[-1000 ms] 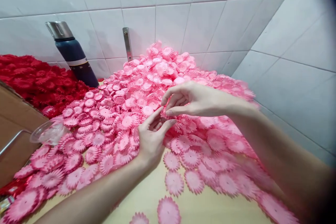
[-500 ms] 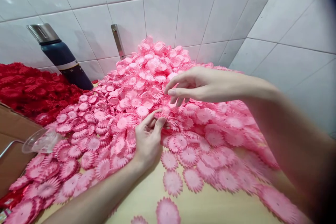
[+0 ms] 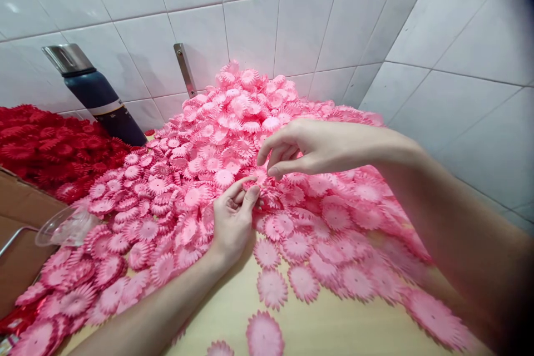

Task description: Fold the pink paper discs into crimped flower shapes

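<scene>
My left hand (image 3: 236,214) is closed in a pinch at the front of a big heap of pink flower-shaped pieces (image 3: 233,117). Thumb and index finger grip the edge of a pink piece, partly hidden and hard to tell from those behind it. Just above and to the right hovers my right hand (image 3: 287,150), its fingers loosely curved and apart, with nothing visible between them. Many pieces are round, with fringed edges and a small dark centre, like this loose one (image 3: 272,288) on the pale tabletop (image 3: 329,325).
A dark blue flask (image 3: 104,100) with a steel cap stands at the back left, beside a red heap (image 3: 54,144) of similar pieces. A cardboard box (image 3: 23,222) and a clear plastic lid or dish (image 3: 62,228) are at left. Tiled walls (image 3: 254,22) close off the back and right.
My right hand has come down closer to the left hand, its fingers curling a little more. The left hand keeps its pinch in nearly the same place. The view has shifted slightly.
</scene>
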A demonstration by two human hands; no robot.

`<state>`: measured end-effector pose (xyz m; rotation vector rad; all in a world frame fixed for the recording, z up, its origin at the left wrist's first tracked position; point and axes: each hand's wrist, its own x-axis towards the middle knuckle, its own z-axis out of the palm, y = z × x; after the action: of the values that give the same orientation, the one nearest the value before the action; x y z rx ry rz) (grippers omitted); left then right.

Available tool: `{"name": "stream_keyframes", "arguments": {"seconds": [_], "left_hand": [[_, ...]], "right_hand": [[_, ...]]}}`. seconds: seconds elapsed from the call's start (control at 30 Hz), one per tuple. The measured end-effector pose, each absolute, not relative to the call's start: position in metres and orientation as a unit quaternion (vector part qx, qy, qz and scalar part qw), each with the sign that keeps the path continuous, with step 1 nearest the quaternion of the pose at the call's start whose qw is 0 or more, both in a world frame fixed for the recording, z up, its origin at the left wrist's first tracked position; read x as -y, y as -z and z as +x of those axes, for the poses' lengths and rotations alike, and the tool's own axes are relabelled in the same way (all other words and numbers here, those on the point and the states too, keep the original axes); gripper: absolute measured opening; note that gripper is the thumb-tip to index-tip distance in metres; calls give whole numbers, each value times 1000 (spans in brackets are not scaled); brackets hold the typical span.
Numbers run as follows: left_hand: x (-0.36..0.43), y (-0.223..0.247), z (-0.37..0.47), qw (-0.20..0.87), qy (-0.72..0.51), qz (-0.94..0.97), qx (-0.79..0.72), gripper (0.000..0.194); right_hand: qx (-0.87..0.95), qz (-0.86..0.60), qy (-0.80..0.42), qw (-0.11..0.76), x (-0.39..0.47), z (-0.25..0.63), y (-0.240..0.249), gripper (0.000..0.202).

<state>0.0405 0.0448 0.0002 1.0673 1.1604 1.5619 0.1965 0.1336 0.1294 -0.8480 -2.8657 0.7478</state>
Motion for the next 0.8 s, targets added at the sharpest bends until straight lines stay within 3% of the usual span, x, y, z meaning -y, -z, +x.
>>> {"name": "stream_keyframes", "arguments": {"seconds": [0.27, 0.4, 0.8], "left_hand": [[-44, -1, 40, 459, -629, 423, -463, 25], [-48, 3, 39, 477, -645, 426, -419, 20], [-49, 2, 41, 559, -646, 358, -376, 28]], "right_hand": [[917, -241, -317, -19, -139, 191, -120, 28], [921, -240, -304, -30, -140, 189, -118, 27], [936, -224, -268, -48, -135, 187, -121, 19]]}}
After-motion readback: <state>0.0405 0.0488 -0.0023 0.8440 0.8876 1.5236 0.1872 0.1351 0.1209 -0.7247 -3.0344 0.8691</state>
